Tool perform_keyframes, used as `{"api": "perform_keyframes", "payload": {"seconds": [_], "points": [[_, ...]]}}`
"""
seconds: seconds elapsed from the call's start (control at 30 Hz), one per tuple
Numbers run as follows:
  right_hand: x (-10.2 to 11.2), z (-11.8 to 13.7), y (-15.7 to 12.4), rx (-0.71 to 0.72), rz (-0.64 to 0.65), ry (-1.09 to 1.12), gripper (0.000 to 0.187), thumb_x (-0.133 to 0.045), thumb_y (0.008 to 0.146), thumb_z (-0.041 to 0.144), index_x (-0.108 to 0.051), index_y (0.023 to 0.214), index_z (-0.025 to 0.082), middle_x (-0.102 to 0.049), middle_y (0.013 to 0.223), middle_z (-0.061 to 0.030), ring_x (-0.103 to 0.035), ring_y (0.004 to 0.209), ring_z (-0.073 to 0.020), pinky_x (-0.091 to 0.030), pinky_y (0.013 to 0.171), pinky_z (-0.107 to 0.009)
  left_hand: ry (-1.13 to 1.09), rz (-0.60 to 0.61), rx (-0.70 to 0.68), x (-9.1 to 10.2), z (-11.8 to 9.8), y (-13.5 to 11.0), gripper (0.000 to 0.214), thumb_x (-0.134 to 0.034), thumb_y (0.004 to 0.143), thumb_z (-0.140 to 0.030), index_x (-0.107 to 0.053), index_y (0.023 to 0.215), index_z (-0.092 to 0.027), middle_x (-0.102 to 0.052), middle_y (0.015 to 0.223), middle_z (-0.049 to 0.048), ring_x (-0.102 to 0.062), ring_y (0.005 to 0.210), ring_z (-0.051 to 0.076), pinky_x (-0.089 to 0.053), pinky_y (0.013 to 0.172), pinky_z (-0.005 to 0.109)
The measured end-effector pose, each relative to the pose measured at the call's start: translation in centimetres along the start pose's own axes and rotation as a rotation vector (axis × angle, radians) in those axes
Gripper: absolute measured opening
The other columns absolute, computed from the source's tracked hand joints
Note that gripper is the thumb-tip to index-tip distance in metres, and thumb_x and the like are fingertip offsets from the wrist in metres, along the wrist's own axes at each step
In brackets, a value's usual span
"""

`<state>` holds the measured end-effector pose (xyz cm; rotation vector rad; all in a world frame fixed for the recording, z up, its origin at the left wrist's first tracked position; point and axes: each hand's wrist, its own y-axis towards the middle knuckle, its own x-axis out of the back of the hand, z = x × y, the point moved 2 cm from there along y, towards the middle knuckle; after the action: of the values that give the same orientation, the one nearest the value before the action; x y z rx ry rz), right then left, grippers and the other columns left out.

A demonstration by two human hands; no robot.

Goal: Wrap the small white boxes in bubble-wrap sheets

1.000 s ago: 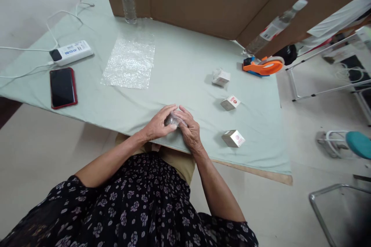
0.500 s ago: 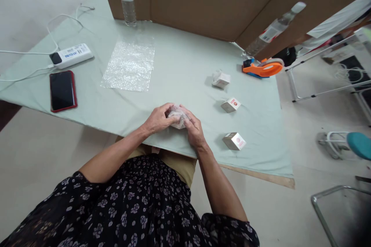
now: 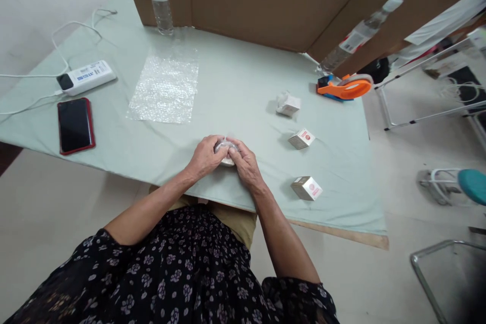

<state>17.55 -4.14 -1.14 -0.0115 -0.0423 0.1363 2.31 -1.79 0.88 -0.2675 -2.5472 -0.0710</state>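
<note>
Since half a second ago, the thumbs of the left hand (image 3: 207, 157) and right hand (image 3: 246, 163) have drawn together over the clear-wrapped bundle (image 3: 227, 161), so I see less of it on my feed. The three small boxes have kept their places on the counter (image 3: 235, 91); the whole view has only drifted a little.

From my end, I read the grip as clamped: both hands press the bundle from either side, with the thumbs on top. I take that for a way to keep loose film from springing back, since one hand would leave a side free. The bundle sits near the counter's front edge, close to the body, probably so the forearms can stay low. Whether its underside touches the cloth, I cannot tell.

To the right, the film-covered box (image 3: 288, 104), the middle box (image 3: 301, 138) and the near box (image 3: 307, 189) stand apart in a rough line, which I judge handy for the right hand. Beyond them lies the orange tape dispenser (image 3: 343, 88), out of the working spot. The bubble sheet (image 3: 165, 88) lies flat on the left, leaving the middle free for handling. The phone (image 3: 76, 125) rests farther left, well away from both hands.
</note>
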Motion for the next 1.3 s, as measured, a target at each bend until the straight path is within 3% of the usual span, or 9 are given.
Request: {"api": "perform_keyframes", "payload": {"seconds": [0.13,0.23,0.43,0.63,0.87,0.97,1.13,1.3], "points": [[-0.7,0.0,0.6,0.063,-0.089,-0.087,0.042,-0.054,0.095,0.054,-0.067,0.119,0.022,-0.073,0.106,-0.0048,-0.066,0.096,-0.0208,-0.053,0.093,-0.037,-0.265,-0.106,0.002,-1.3,1.3,-0.2,0.042,-0.063,0.085,-0.030,-0.059,0.124,-0.015,-0.071,0.113,0.0113,-0.067,0.101,0.023,-0.053,0.094,0.038],[-1.0,-0.3,1.0,0.074,-0.174,-0.167,0.040,-0.050,0.096,0.051,-0.067,0.115,0.021,-0.073,0.102,-0.0056,-0.066,0.092,-0.0206,-0.053,0.089,-0.036,-0.389,-0.195,-0.041,-1.7,1.8,-0.5,0.052,-0.067,0.082,-0.029,-0.053,0.130,-0.016,-0.067,0.122,0.0141,-0.067,0.105,0.022,-0.055,0.093,0.037],[-1.0,-0.8,1.1,0.086,-0.245,-0.178,0.037,-0.051,0.096,0.049,-0.061,0.116,0.020,-0.072,0.101,-0.0068,-0.066,0.091,-0.0207,-0.051,0.088,-0.037,-0.331,-0.160,-0.117,-0.8,1.5,-0.7,0.024,-0.064,0.083,-0.027,-0.064,0.105,-0.017,-0.070,0.104,0.0075,-0.065,0.090,0.017,-0.053,0.084,0.030],[-1.3,-1.3,1.0,0.091,-0.297,-0.010,0.036,-0.060,0.092,0.049,-0.049,0.116,0.024,-0.070,0.093,-0.0026,-0.065,0.081,-0.0169,-0.051,0.079,-0.032,-0.241,-0.145,-0.096,-0.4,1.0,0.0,0.008,-0.063,0.082,-0.024,-0.067,0.086,-0.018,-0.067,0.083,0.0015,-0.057,0.072,0.013,-0.048,0.070,0.026],[-1.4,-1.1,0.6,0.146,-0.372,-0.127,0.026,-0.059,0.093,0.049,-0.059,0.098,0.024,-0.066,0.086,0.0002,-0.060,0.076,-0.0150,-0.050,0.074,-0.029,-0.220,-0.191,-0.144,-0.7,0.9,-0.1,0.008,-0.064,0.085,-0.024,-0.067,0.080,-0.019,-0.070,0.090,0.0039,-0.061,0.078,0.015,-0.049,0.074,0.027],[-1.3,-1.0,0.5,0.158,-0.381,-0.159,0.027,-0.058,0.094,0.049,-0.063,0.100,0.023,-0.070,0.091,-0.0026,-0.065,0.084,-0.0174,-0.052,0.080,-0.032,-0.219,-0.197,-0.144,-0.8,1.1,-0.1,0.007,-0.064,0.085,-0.023,-0.067,0.081,-0.019,-0.071,0.096,0.0055,-0.064,0.084,0.016,-0.050,0.077,0.027],[-1.3,-1.0,0.6,0.223,-0.354,-0.204,0.027,-0.055,0.097,0.047,-0.068,0.095,0.023,-0.074,0.114,-0.0091,-0.066,0.112,-0.0225,-0.049,0.103,-0.041,-0.239,-0.194,-0.146,-0.9,1.3,-0.1,0.004,-0.064,0.084,-0.021,-0.067,0.083,-0.019,-0.071,0.097,0.0059,-0.065,0.088,0.017,-0.051,0.080,0.028],[-1.2,-0.8,0.9,0.237,-0.307,-0.255,0.033,-0.051,0.099,0.047,-0.071,0.088,0.023,-0.074,0.110,-0.0083,-0.063,0.121,-0.0228,-0.048,0.106,-0.042,-0.268,-0.173,-0.091,-1.0,1.3,-0.3,0.017,-0.064,0.085,-0.023,-0.067,0.100,-0.019,-0.072,0.094,0.0037,-0.063,0.076,0.014,-0.051,0.073,0.026]]}}
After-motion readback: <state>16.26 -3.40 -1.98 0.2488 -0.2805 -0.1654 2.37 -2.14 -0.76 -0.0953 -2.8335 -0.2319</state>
